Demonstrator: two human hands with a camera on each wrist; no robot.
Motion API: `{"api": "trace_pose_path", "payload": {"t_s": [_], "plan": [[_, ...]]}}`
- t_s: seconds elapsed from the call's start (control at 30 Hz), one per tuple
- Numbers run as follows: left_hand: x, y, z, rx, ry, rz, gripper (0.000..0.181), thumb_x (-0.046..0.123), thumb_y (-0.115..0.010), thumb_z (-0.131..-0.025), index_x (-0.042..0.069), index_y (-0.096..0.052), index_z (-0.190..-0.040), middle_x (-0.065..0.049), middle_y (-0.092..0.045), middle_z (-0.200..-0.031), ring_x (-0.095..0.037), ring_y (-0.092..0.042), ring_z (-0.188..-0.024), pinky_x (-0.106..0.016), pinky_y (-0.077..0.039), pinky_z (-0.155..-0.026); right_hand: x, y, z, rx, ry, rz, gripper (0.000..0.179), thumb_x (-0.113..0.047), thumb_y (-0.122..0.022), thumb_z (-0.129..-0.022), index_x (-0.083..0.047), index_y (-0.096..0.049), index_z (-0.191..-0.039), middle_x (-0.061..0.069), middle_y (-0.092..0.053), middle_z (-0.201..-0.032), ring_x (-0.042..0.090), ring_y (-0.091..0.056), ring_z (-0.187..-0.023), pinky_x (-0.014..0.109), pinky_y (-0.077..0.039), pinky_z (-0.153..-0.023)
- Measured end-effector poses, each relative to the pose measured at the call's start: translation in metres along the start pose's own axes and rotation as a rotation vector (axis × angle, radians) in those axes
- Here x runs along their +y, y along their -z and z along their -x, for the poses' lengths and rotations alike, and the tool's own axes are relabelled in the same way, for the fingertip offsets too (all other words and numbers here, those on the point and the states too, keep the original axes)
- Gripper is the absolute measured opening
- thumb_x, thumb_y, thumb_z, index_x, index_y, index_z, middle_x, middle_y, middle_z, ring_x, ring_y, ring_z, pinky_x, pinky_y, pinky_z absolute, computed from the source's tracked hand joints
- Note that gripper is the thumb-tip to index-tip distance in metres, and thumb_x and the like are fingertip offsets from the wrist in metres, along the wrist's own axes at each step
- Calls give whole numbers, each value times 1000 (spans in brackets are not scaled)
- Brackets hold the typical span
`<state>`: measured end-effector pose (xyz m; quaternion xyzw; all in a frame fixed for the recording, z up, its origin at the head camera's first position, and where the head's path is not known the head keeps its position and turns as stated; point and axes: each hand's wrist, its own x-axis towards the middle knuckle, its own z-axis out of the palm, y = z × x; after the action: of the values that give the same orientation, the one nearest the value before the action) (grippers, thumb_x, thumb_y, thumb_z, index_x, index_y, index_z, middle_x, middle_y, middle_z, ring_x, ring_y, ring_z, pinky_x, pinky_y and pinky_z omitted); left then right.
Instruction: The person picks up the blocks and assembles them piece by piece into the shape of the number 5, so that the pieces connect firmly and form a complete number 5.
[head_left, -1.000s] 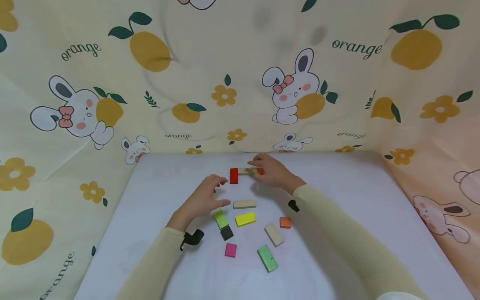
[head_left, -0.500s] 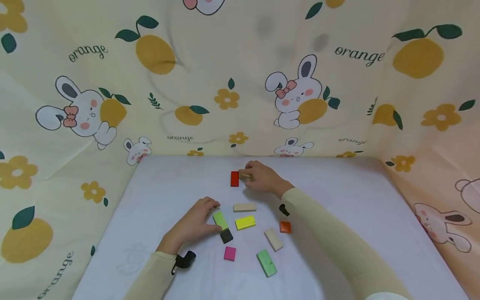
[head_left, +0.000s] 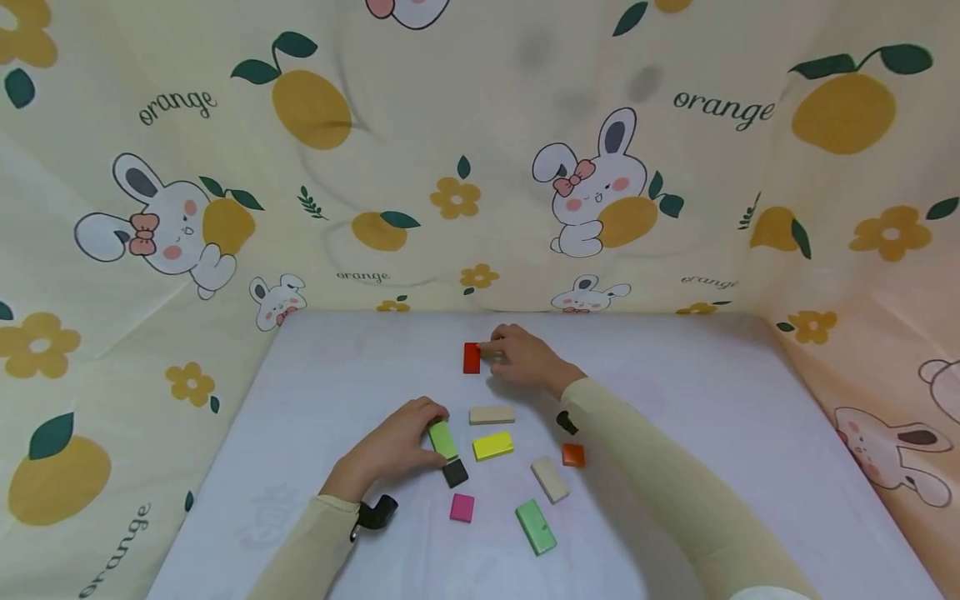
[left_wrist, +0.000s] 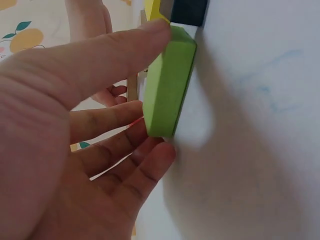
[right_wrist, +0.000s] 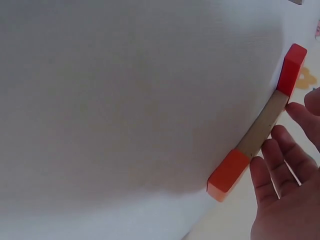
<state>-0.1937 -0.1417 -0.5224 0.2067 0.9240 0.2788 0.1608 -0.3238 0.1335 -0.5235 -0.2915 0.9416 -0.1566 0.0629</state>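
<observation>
In the head view my left hand is at a light green block, thumb at its near end and fingertips at its far end. The left wrist view shows it pinching the green block lengthwise. A black block sits just past the thumb. Further back, my right hand touches a plain wooden block with extended fingertips along its long side. That block lies in a row between a red block and an orange block; in the head view the hand mostly hides it.
On the white table nearer me lie a wooden block, a yellow block, another wooden block, an orange square block, a pink block and a green block. A printed cloth rises behind.
My left hand has drawn back from near the red block to the light green block and closed on its ends. The right hand has shifted left along the row, covering the wooden block.
</observation>
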Motion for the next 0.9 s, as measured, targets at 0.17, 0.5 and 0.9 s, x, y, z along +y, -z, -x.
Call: {"api": "trace_pose_path", "payload": {"t_s": [0.17,0.5,0.9], "plan": [[1,3,0,-2,5,-13,61,23,-93,-86,9,-67,-139,-3,-63,-131,-20,-59,-114,-42,-53,-106,-3,0,-1,-19,-17,12,53,-19,-63,-97,-20,-68,-150,10,-61,-139,27,-54,-121,42,-52,-104],[-1,5,-3,-4,-38,-86,54,18,-88,-89,10,-68,-139,-1,-64,-132,-19,-59,-116,-41,-52,-108,-3,-1,-1,-20,-32,20,50,-11,-65,-102,-20,-67,-151,9,-60,-141,27,-53,-123,41,-51,-105],[4,11,0,-61,-71,-94,55,18,-88,-88,9,-68,-139,-3,-64,-137,-23,-59,-125,-45,-50,-112,-7,2,1,-27,-47,11,50,-7,-66,-104,-21,-66,-152,9,-60,-142,27,-52,-125,41,-51,-107]]}}
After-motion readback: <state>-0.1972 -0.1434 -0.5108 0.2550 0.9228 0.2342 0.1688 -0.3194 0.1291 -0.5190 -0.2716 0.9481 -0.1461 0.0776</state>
